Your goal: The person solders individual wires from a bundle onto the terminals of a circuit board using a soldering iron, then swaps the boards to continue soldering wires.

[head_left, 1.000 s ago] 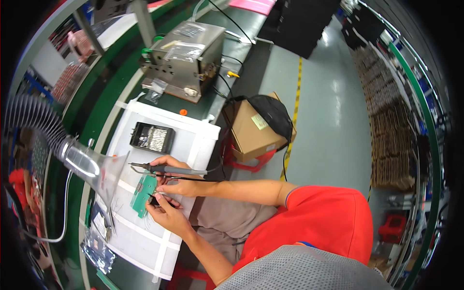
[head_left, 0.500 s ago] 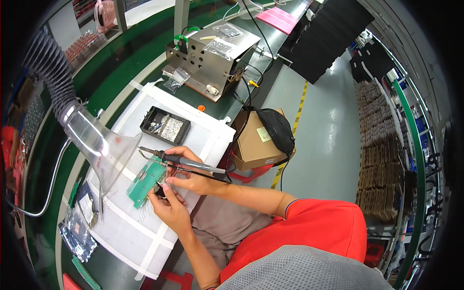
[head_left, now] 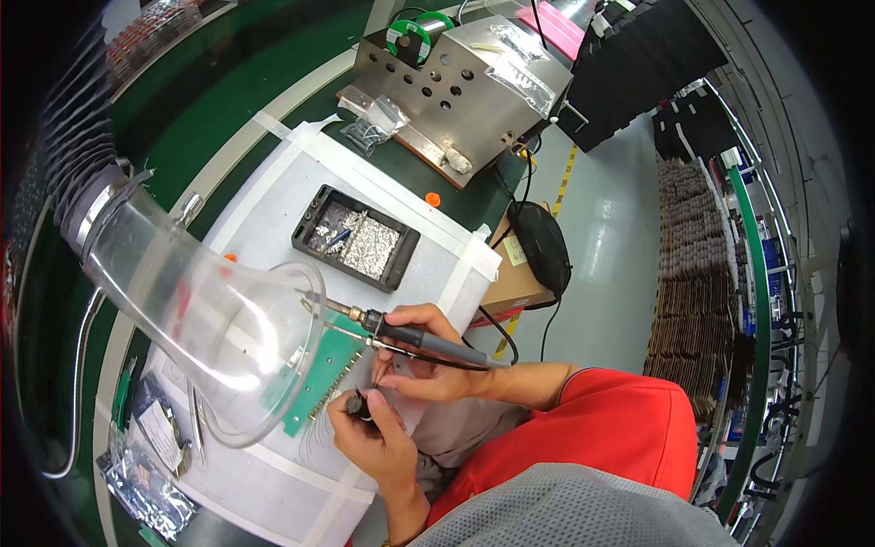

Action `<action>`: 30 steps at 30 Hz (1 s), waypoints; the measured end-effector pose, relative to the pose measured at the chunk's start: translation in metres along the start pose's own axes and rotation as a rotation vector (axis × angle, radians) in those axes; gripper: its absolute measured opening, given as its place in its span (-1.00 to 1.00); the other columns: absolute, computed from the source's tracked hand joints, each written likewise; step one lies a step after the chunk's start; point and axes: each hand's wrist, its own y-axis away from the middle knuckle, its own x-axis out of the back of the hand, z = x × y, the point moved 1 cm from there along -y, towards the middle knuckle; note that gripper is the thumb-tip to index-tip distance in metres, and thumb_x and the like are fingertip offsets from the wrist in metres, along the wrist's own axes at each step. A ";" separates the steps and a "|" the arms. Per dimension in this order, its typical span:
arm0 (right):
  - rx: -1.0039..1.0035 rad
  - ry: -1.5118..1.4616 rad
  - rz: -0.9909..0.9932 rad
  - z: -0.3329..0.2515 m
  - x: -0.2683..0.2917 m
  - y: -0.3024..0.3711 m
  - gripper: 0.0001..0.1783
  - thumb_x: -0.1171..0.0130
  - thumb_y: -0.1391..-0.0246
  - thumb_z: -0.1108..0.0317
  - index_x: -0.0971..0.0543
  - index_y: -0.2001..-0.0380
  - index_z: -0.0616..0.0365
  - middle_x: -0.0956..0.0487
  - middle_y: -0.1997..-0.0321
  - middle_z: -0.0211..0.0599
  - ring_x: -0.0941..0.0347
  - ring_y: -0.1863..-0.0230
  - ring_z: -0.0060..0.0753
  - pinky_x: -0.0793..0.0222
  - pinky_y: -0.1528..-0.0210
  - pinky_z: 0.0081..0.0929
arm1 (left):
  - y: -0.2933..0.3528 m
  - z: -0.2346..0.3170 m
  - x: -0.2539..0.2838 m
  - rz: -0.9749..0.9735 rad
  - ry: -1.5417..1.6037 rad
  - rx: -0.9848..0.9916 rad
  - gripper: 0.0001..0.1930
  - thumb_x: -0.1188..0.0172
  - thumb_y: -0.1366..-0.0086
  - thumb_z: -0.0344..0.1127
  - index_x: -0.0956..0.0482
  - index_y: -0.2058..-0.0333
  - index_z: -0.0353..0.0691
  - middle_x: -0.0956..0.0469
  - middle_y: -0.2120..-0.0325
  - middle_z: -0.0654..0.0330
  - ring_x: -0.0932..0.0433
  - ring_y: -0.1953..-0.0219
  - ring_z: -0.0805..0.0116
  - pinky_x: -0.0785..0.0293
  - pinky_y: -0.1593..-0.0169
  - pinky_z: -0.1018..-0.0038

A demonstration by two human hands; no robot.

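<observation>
My right hand (head_left: 433,360) is closed around a soldering iron (head_left: 428,341) with a grey handle, its metal tip pointing left beside the rim of a clear fume hood (head_left: 228,337). A thin feed tube runs along the iron. Its thumb and fingertips also pinch something thin, perhaps wires. Just below, my left hand (head_left: 378,442) grips a small black part (head_left: 358,407) between thumb and fingers; its exact kind is unclear. Left of both hands lies a green fixture board (head_left: 321,378) with a row of small metal pins and thin wires, partly seen through the hood.
A black tray (head_left: 357,237) of small metal parts sits on the white mat (head_left: 273,196). Behind it stands a perforated metal box (head_left: 456,82) near a solder spool (head_left: 419,36). Plastic bags (head_left: 150,488) and tweezers (head_left: 195,424) lie left. A cardboard box (head_left: 510,273) is beyond the mat.
The view has shifted closer to the bench. Both hands have drawn back from the green board; the black part in my left hand is now apart from it.
</observation>
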 end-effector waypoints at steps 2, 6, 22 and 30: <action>0.012 0.042 -0.001 -0.001 0.000 0.001 -0.23 -0.20 0.03 0.80 -0.14 -0.21 0.17 -0.36 0.12 -0.15 -0.45 0.10 -0.36 -0.47 0.02 -0.37 | 0.002 0.001 0.001 -0.007 0.004 0.023 -0.85 -0.08 -0.38 -0.39 -0.32 0.29 -0.35 -0.38 0.65 0.26 -0.32 0.67 0.60 -0.21 0.60 0.63; 0.042 0.070 -0.002 0.004 -0.003 0.001 -0.23 -0.22 0.05 0.79 -0.15 -0.20 0.19 -0.37 0.11 -0.14 -0.45 0.10 -0.39 -0.46 0.05 -0.40 | 0.003 0.000 0.002 0.043 0.022 0.013 -0.84 -0.07 -0.38 -0.38 -0.32 0.29 -0.35 -0.38 0.64 0.27 -0.32 0.67 0.60 -0.21 0.60 0.64; 0.056 0.025 0.092 0.000 -0.008 -0.001 -0.26 -0.18 0.02 0.76 -0.16 -0.23 0.22 -0.41 0.13 -0.27 -0.45 0.15 -0.46 -0.44 0.05 -0.46 | 0.019 0.016 0.020 0.161 0.289 -0.176 -0.85 -0.06 -0.42 -0.37 -0.37 0.14 -0.32 -0.34 0.60 0.35 -0.25 0.68 0.65 -0.17 0.63 0.62; 0.139 0.013 0.117 0.007 -0.005 -0.004 -0.35 -0.14 -0.03 0.72 -0.21 -0.20 0.22 -0.44 0.16 -0.28 -0.44 0.19 -0.48 -0.47 0.03 -0.40 | 0.035 0.050 0.096 0.361 -0.223 -0.050 -0.82 -0.18 -0.34 -0.32 -0.48 0.19 -0.31 -0.40 0.58 0.23 -0.35 0.64 0.49 -0.27 0.55 0.55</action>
